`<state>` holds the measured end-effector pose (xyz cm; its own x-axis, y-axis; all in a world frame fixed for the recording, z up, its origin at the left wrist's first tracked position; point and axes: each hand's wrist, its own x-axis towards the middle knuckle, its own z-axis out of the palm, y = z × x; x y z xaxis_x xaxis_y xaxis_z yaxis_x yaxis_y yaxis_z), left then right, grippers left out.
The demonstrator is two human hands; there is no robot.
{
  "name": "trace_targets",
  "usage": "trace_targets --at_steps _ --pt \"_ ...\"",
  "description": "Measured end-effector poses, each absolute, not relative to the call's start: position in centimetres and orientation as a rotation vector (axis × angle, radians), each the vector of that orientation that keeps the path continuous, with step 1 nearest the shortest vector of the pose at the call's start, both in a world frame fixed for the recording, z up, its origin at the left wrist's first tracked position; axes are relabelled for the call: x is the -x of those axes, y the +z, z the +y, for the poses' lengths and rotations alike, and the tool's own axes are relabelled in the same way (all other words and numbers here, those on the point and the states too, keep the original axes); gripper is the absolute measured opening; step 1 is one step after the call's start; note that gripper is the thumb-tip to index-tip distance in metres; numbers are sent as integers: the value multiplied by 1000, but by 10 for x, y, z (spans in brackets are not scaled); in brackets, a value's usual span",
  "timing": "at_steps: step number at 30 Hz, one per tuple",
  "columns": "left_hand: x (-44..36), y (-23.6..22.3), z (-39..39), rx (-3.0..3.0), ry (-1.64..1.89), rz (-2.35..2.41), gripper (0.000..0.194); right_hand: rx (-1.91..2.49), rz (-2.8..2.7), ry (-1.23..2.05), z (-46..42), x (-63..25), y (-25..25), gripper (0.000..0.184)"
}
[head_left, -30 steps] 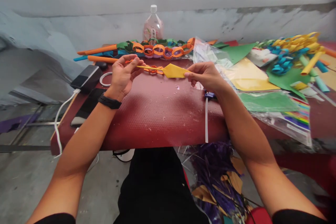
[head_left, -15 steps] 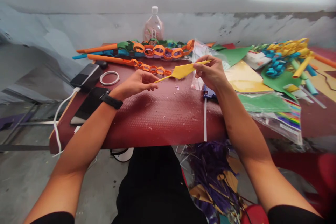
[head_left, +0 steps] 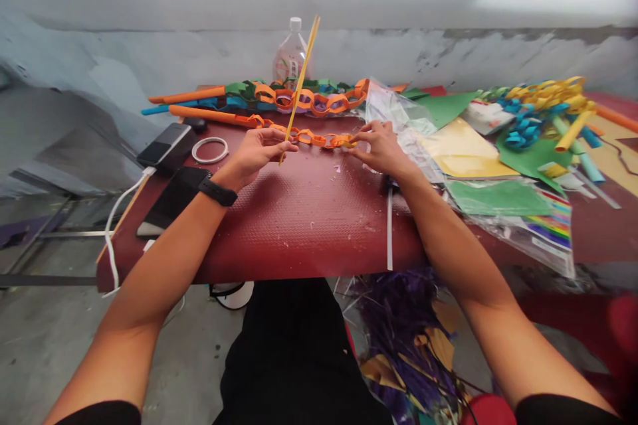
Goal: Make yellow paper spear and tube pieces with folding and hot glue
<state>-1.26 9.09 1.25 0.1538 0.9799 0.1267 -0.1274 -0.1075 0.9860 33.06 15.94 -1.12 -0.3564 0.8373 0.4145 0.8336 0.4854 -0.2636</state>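
Note:
Pinched in my left hand (head_left: 256, 154) is a yellow paper strip (head_left: 302, 83), seen nearly edge-on and standing tilted upward in front of the bottle. My right hand (head_left: 381, 149) has its fingertips closed on the right end of an orange paper chain (head_left: 318, 140), where a small yellowish bit shows. The chain runs left, behind the left fingers, to a rolled orange paper tube (head_left: 212, 115). Below my right wrist, a white stick (head_left: 389, 232) reaches toward the table's front edge; what it joins is mostly hidden.
Longer paper chains (head_left: 319, 101) lie at the back before a plastic bottle (head_left: 289, 58). Left are a white ring (head_left: 210, 150), a black box with a cable (head_left: 167, 146) and a dark flat device (head_left: 169, 202). Coloured paper (head_left: 463, 149), plastic bags and more chains (head_left: 543, 106) cover the right.
My right hand has let go of the yellow paper and moved down to the orange chain's end. The yellow paper has swung upright in my left hand. The chain's end has shifted right.

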Motion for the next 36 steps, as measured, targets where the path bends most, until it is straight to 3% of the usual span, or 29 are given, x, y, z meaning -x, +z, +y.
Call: trace_targets --at_steps 6,16,24,31,36 --pt "9 15 88 -1193 1227 936 34 1459 -2327 -118 156 -324 -12 27" --pt "-2 8 88 -1287 1248 977 19 956 -2452 100 125 -282 7 26" --pt "-16 4 85 -1446 1310 930 44 686 -2424 424 98 -264 5 20" --pt "-18 -3 91 -1583 1440 808 51 556 -2394 419 93 -259 -2 18" --pt "-20 -7 91 -1777 1373 826 30 530 -2319 295 94 -257 -7 15"
